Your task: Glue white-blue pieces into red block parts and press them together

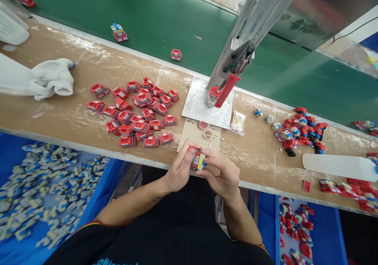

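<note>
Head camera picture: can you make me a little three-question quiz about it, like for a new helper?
1. True or false: both hands hold one small red, blue and yellow plastic toy piece.
2. The heap of flat red plastic pieces lies on which side of the hands? A) left B) right
3. What colour is the press handle above the grey square plate?

Key: 1 true; 2 A; 3 red.

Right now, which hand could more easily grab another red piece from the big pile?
Probably the left hand: the red pile lies on its side of the bench. The right hand sits farther away; both hold the small toy.
</note>
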Tool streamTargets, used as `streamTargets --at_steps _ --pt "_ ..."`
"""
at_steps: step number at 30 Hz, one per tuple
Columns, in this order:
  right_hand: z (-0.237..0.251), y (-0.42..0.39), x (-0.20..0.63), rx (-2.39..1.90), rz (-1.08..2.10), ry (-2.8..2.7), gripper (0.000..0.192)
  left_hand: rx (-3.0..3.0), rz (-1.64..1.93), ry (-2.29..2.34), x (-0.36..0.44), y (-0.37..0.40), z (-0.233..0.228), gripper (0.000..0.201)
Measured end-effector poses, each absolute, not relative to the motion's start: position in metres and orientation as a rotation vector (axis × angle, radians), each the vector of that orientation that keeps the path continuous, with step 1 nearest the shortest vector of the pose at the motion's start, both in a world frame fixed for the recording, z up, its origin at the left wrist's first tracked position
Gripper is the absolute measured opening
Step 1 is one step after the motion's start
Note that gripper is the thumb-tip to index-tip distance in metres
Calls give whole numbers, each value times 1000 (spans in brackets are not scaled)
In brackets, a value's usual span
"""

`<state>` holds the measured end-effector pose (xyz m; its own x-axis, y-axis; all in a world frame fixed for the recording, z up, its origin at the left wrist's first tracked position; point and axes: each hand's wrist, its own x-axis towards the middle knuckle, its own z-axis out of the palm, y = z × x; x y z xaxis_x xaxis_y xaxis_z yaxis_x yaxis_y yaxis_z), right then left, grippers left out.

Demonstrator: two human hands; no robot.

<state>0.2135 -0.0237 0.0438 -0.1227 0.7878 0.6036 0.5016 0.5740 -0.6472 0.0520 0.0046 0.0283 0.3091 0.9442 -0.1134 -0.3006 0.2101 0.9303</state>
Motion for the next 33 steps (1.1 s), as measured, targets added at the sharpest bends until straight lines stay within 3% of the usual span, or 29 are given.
streamTargets --at_steps 4,10,14,18,22,26,30,33 --pt "35 -23 213 -1027 375 -1744 35 848 995 742 51 1 24 48" --pt "31 2 219 -966 264 -1906 51 407 952 526 43 15 23 40" --pt "41 18 226 -900 287 -2007 53 352 906 428 23 23 29 55" --pt "47 40 255 -1081 208 -1767 38 400 1071 502 -8 26 22 70" --pt "45 79 280 -1273 358 -1735 37 376 1206 613 -35 28 11 53" --pt "45 100 286 -1182 668 -1874 37 402 1174 710 -48 24 6 37" --pt "75 87 283 -957 718 -1874 34 415 1177 749 -57 14 -1 40" --pt "128 94 275 -781 603 -1825 49 432 1218 756 -63 15 -3 36"
